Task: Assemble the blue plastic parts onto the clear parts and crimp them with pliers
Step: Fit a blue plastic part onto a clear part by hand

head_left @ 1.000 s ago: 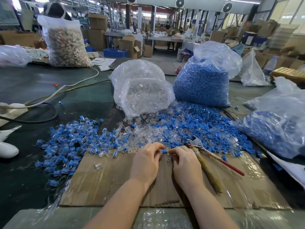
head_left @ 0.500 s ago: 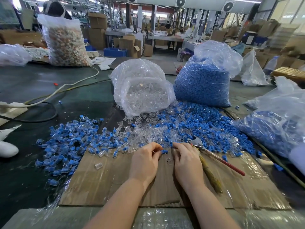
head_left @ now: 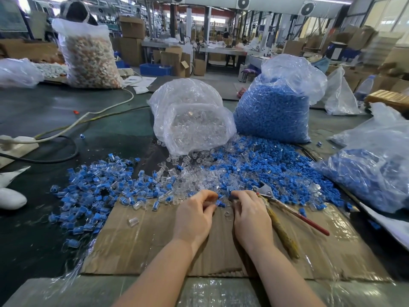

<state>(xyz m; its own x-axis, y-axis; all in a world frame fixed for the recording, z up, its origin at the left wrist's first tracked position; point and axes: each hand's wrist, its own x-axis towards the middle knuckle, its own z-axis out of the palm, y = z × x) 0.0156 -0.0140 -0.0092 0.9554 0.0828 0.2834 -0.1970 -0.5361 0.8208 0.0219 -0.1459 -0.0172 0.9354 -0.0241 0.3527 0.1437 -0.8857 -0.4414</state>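
Both hands are working at the far edge of the cardboard sheet (head_left: 221,251), close together but apart. The left hand (head_left: 194,214) is curling its fingers and pinching a small blue plastic part (head_left: 219,203) at its fingertips. The right hand (head_left: 251,214) is lying palm down with its fingers bent into the loose parts; whether it is holding anything cannot be told. A small clear part (head_left: 226,213) is lying on the cardboard between the two hands.

The pliers (head_left: 285,214) are lying just right of the right hand, their metal head resting in the blue pile and their handles, one red and one wrapped, pointing back across the cardboard. A mixed heap of clear parts (head_left: 194,182) and blue parts (head_left: 276,171) is spreading across the dark surface (head_left: 44,116) beyond the hands, and a pile of joined blue-and-clear pieces (head_left: 97,189) is sitting to the left. Behind the heap, a bag of clear parts (head_left: 192,120) and a bag of blue parts (head_left: 274,111) are standing side by side, touching.
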